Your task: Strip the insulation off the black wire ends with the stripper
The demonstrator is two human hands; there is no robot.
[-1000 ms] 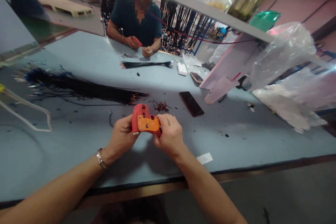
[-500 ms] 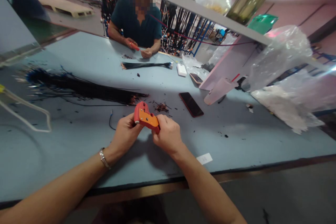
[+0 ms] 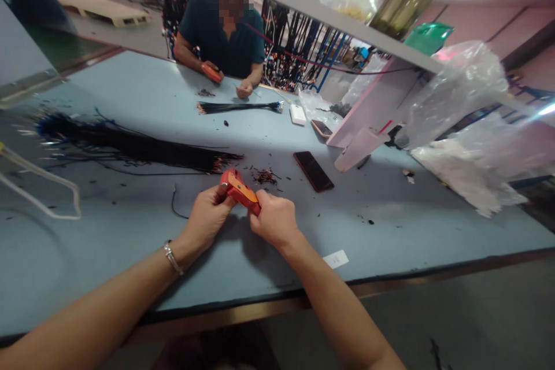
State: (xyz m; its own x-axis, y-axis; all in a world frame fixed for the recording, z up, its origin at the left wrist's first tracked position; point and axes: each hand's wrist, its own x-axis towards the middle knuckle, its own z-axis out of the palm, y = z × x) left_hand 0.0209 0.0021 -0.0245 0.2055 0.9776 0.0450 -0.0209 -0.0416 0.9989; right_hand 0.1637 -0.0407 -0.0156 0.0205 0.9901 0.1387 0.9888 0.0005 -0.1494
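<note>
A red and orange wire stripper [image 3: 241, 191] is gripped by its handle end in my right hand [image 3: 273, 214]. At the stripper's head, my left hand [image 3: 210, 214] is closed with thumb and finger pinched together. A short black wire [image 3: 174, 206] with a bluish end curves out from behind that hand, its other end hidden by the fingers and the tool. Beyond my hands lies a thick bundle of black wires [image 3: 143, 147], copper-coloured ends pointing right. Small dark and copper-coloured scraps [image 3: 266, 176] are heaped just past the stripper.
Across the table [image 3: 130, 254] sits a person [image 3: 221, 34] with a red tool [image 3: 212, 73] in one hand. Before them lies a smaller wire bundle [image 3: 240, 107]. A phone [image 3: 314, 171], a white label [image 3: 336, 259], a cup [image 3: 359, 149] and plastic bags [image 3: 459, 98] lie rightward.
The wire stripper has tilted in my right hand, showing less of its orange side. Across the table, the person's hands have moved farther apart. The view has shifted slightly.
</note>
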